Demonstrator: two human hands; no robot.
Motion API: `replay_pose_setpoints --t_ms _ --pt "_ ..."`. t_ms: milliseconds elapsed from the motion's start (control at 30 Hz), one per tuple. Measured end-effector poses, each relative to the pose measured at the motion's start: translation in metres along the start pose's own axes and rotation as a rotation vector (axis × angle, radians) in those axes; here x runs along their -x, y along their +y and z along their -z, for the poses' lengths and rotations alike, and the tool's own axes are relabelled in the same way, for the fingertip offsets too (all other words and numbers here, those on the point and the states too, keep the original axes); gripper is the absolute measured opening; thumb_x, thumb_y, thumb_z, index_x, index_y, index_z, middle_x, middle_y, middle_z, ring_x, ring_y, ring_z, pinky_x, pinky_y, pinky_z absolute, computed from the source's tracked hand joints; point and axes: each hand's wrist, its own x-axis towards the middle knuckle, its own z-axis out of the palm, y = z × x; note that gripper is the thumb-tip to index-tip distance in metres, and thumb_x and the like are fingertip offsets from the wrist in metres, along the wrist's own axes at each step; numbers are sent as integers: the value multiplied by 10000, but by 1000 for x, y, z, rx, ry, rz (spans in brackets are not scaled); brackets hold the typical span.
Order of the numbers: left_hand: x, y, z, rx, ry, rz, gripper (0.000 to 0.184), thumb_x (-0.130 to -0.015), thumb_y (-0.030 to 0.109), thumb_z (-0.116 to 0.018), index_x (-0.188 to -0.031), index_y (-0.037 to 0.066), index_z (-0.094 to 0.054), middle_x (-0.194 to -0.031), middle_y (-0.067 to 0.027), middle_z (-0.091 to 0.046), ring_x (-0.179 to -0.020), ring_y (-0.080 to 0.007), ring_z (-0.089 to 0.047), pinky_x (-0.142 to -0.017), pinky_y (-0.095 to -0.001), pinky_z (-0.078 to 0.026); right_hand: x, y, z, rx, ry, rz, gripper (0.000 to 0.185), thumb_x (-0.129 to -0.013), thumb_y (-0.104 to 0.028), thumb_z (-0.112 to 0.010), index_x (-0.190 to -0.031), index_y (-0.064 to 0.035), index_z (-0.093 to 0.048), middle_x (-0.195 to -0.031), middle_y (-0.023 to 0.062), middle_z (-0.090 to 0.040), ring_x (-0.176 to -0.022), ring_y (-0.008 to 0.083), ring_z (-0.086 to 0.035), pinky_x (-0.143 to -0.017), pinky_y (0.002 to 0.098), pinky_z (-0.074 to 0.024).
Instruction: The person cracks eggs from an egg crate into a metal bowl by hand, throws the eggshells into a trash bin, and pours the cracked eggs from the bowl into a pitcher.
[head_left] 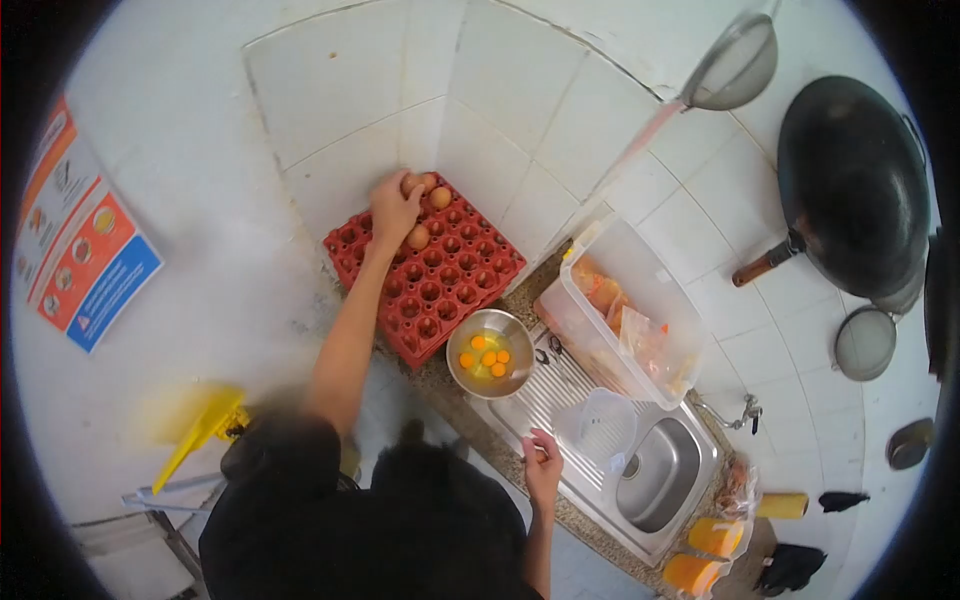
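Grip: left hand [393, 208] fingers curled round egg [411, 184] at far side of red egg tray [392, 335]; whether egg lifted clear of its cup, cannot tell. Second egg [440, 197] just beside fingers, third egg [418, 236] near wrist, both in cups. Right hand [543, 465] near sink [668, 480], fingers bent toward thumb; whether anything pinched, cannot tell. Metal bowl [458, 340] just beside tray, several yolks [489, 358] inside. Clear plastic container [655, 285] against tiled wall.
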Motion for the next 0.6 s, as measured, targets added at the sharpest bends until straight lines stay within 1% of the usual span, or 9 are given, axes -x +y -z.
replay_pose_setpoints --t_ms 67,100,167,233,267,367,433,533,600 --pt "17 38 8 522 -52 335 324 -935 182 -666 -1204 3 -641 -1023 -129 -679 -943 -226 -686 -767 -357 -560 4 -13 5 -177 72 -182 290 -966 -174 -650 -1208 -36 -571 -888 36 -604 -681 87 -549 -595 236 -457" --pt "32 57 12 773 -85 521 351 -957 201 -648 -1248 6 -621 -1044 -110 -676 -955 -203 -681 -769 -344 -562 -1 -15 4 -292 70 -189 274 -972 -178 -643 -1194 -39 -564 -905 37 -601 -718 96 -553 -628 238 -460" --pt "71 90 15 1271 -265 632 395 -1004 214 -563 -1347 20 -536 -1130 -97 -640 -1019 -225 -652 -835 -383 -564 -18 -18 1 -506 74 -201 245 -984 -186 -631 -1167 -45 -550 -937 38 -595 -794 115 -560 -696 242 -466" --pt "111 99 4 1449 -444 717 433 -1013 239 -525 -1380 13 -486 -1207 -143 -612 -1090 -279 -617 -956 -446 -506 -43 -32 -6 -326 -83 -1 295 -948 -132 -659 -1207 -42 -550 -1035 53 -590 -923 136 -573 -779 267 -482" --pt "129 103 -2 1538 -532 760 452 -1018 252 -506 -1397 9 -460 -1246 -166 -598 -1125 -306 -600 -1017 -477 -477 -52 -59 -15 -241 -71 94 284 -946 -94 -652 -1205 -28 -554 -1052 67 -597 -975 149 -579 -821 295 -490" --pt "177 108 -28 1579 -524 1017 397 -1029 255 -456 -1346 17 -487 -1188 -170 -607 -1086 -298 -605 -1019 -477 -466 -71 -136 -56 -107 118 535 285 -927 -2 -643 -1203 12 -570 -1140 145 -625 -1092 237 -611 -936 373 -493" --pt "197 113 -39 1500 -537 1084 408 -1060 343 -406 -1281 16 -511 -1169 -146 -589 -1103 -273 -580 -1004 -461 -461 -81 -166 -73 183 351 868 288 -914 -13 -652 -1194 15 -594 -1180 200 -628 -1098 340 -622 -941 397 -499" --pt "226 102 -61 1419 -511 1077 489 -1073 435 -386 -1274 7 -508 -1183 -108 -562 -1143 -231 -545 -1002 -433 -452 -106 -154 -94 332 265 951 281 -892 -29 -674 -1164 8 -617 -1196 231 -626 -1092 405 -615 -937 424 -502" --pt "230 103 -60 1397 -477 1085 434 -1070 390 -413 -1266 18 -519 -1166 -101 -569 -1123 -223 -558 -979 -425 -469 -120 -129 -96 352 199 872 266 -896 -47 -674 -1152 4 -622 -1165 224 -637 -1077 404 -623 -931 432 -502"
